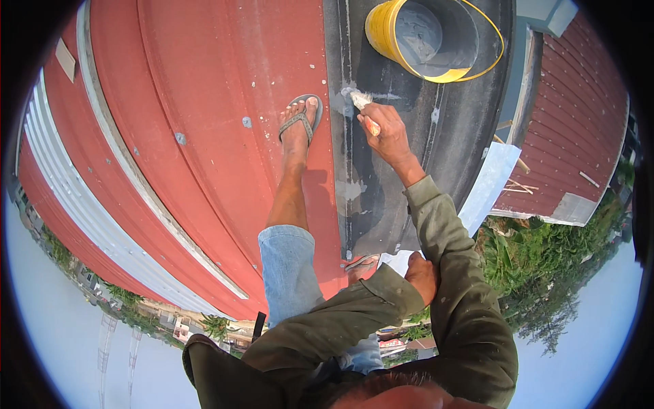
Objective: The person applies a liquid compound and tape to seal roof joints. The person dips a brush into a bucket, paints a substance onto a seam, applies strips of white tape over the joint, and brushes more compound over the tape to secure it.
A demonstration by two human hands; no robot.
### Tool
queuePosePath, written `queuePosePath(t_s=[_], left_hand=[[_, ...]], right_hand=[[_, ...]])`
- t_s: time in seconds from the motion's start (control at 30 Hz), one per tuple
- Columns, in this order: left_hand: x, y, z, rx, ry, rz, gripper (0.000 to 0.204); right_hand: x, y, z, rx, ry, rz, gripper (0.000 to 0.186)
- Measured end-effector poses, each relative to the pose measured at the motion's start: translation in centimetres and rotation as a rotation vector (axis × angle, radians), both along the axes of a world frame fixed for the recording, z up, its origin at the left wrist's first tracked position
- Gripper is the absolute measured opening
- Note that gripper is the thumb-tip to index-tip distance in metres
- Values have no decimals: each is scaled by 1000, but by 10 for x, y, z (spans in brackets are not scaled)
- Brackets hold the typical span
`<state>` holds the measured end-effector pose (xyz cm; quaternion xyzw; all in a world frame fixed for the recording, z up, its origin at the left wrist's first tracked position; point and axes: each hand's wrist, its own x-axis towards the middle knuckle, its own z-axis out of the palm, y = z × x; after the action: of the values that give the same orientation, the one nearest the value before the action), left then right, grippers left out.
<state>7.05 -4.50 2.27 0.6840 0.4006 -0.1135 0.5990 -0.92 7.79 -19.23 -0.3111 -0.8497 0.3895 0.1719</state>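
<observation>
My right hand (387, 140) is closed around a paintbrush (361, 100) with pale, coated bristles and an orange-and-white handle end. Its bristles touch a grey smear (348, 92) at a raised seam on the dark roof strip (381, 204). Just beyond the brush a yellow bucket (383, 32) holds grey coating, its handle hanging to the right. My left hand (422, 278) lies across my body by my right forearm; its fingers are hidden. Next to it shows a white piece (396, 262) that I cannot identify, and whether the hand holds it is unclear.
Red metal roofing (225, 136) with ridges and grey patches spreads to the left. My sandalled foot (300, 121) stands on it beside the dark strip. Along the right, the roof edge drops toward a light-blue panel (489, 184), a lower red roof (572, 116) and trees (538, 273).
</observation>
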Motion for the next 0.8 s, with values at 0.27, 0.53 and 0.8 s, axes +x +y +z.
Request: queuePosePath(t_s=[0.27, 0.53, 0.8], left_hand=[[6, -10, -1, 47, 4, -3, 16], [5, -17, 0, 48, 2, 22, 14], [-4, -12, 3, 78, 8, 115, 13]], right_hand=[[-18, -37, 0, 129, -121, 283, 28], [-55, -45, -9, 199, -292, 223, 21], [-2, 0, 39, 109, -210, -58, 29]])
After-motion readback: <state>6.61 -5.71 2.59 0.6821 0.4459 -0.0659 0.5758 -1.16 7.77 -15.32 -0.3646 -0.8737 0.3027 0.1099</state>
